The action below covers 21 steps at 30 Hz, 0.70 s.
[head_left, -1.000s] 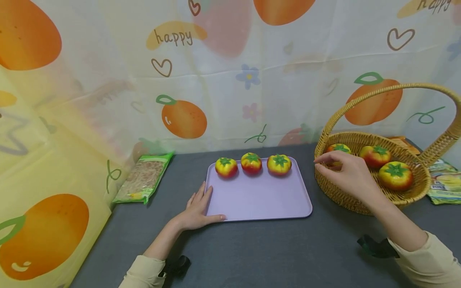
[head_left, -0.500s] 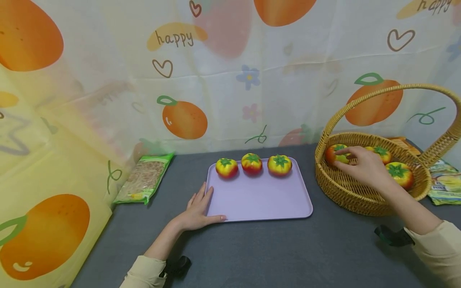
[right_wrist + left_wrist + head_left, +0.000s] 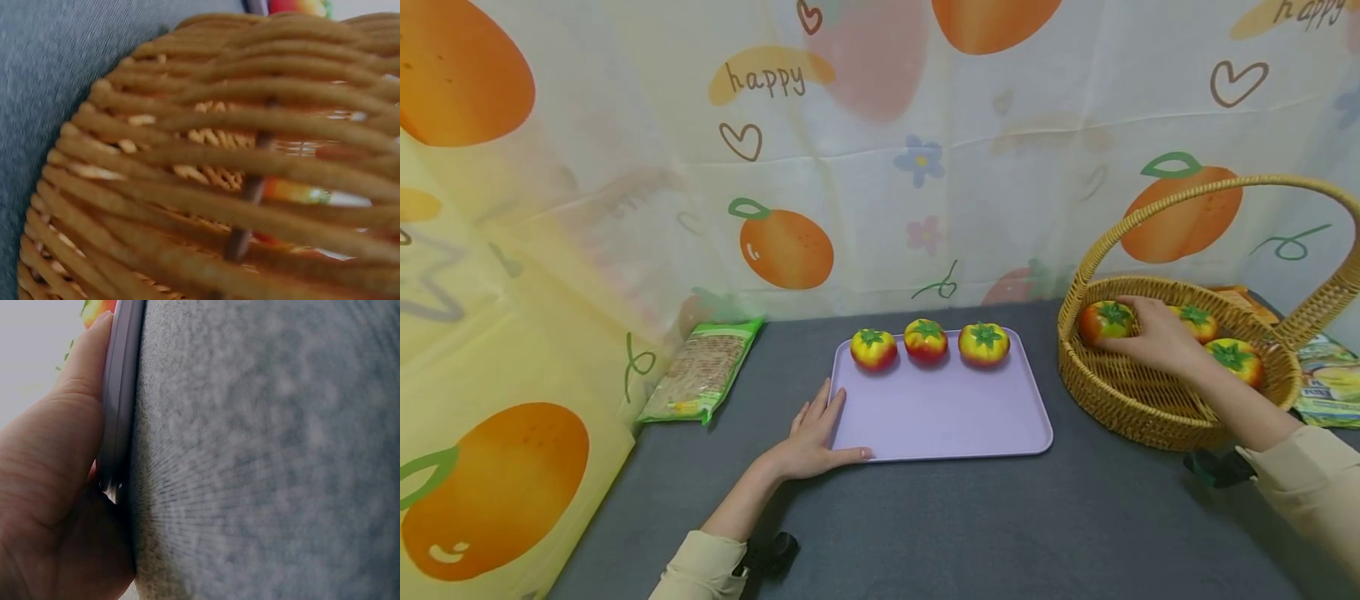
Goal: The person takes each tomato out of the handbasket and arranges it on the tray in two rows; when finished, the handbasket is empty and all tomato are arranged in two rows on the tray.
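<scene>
In the head view my right hand (image 3: 1161, 335) reaches into the wicker basket (image 3: 1138, 421), thumb and fingers around a red-and-yellow tomato (image 3: 1099, 321) with a green star-shaped top. Two more tomatoes lie beside it, a rear tomato (image 3: 1198, 323) partly behind the hand and a front tomato (image 3: 1236, 360) partly behind the forearm. My left hand (image 3: 808, 437) rests spread at the near left corner of a lilac tray (image 3: 940, 417), its thumb along the front edge. Along the tray's back stand a left tomato (image 3: 874, 350), a middle tomato (image 3: 926, 342) and a right tomato (image 3: 983, 344). Basket weave (image 3: 206, 162) fills the right wrist view and hides that hand.
A green-edged packet (image 3: 703, 371) lies left of the tray on the dark grey table (image 3: 925, 533). Another packet (image 3: 1330, 379) lies at the basket's right. The tall basket handle (image 3: 1217, 187) arches above the basket. A printed cloth (image 3: 865, 167) hangs behind.
My right hand has moved right from over the basket's left rim, then down into the basket, closing around the left tomato. The left hand and the tray stay in place.
</scene>
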{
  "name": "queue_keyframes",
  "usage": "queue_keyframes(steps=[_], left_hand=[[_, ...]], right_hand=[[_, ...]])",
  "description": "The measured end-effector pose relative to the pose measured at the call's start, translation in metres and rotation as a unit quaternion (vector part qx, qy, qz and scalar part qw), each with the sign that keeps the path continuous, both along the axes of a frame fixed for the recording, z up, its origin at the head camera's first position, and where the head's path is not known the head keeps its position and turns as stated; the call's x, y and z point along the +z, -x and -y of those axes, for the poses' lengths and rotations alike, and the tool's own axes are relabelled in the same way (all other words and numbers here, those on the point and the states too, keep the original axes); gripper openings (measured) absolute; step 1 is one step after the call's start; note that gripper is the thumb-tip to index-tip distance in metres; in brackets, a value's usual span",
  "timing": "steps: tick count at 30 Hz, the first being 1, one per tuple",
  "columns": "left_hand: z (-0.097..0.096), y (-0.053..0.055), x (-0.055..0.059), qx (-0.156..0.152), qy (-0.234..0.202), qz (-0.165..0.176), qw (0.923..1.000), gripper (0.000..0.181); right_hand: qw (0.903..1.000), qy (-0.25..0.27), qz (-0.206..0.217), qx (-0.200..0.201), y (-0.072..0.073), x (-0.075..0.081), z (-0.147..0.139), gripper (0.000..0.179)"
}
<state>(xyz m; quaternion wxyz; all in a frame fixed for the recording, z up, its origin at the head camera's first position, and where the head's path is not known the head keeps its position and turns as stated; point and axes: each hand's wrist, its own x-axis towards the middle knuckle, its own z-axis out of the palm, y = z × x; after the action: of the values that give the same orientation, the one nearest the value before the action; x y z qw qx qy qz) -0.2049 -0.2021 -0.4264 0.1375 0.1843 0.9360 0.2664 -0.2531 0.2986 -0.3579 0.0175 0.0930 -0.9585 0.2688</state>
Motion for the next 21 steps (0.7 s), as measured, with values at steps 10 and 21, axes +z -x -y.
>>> queue_keyframes(steps=[10, 21], left_hand=[[-0.001, 0.000, 0.001, 0.002, 0.000, 0.001, 1.0000, 0.109], [0.000, 0.001, 0.000, 0.001, 0.000, 0.000, 1.0000, 0.109]], right_hand=[[0.9999, 0.000, 0.011, 0.010, 0.016, -0.010, -0.001, 0.090], [0.9995, 0.007, 0.029, 0.004, 0.020, -0.012, -0.002, 0.093]])
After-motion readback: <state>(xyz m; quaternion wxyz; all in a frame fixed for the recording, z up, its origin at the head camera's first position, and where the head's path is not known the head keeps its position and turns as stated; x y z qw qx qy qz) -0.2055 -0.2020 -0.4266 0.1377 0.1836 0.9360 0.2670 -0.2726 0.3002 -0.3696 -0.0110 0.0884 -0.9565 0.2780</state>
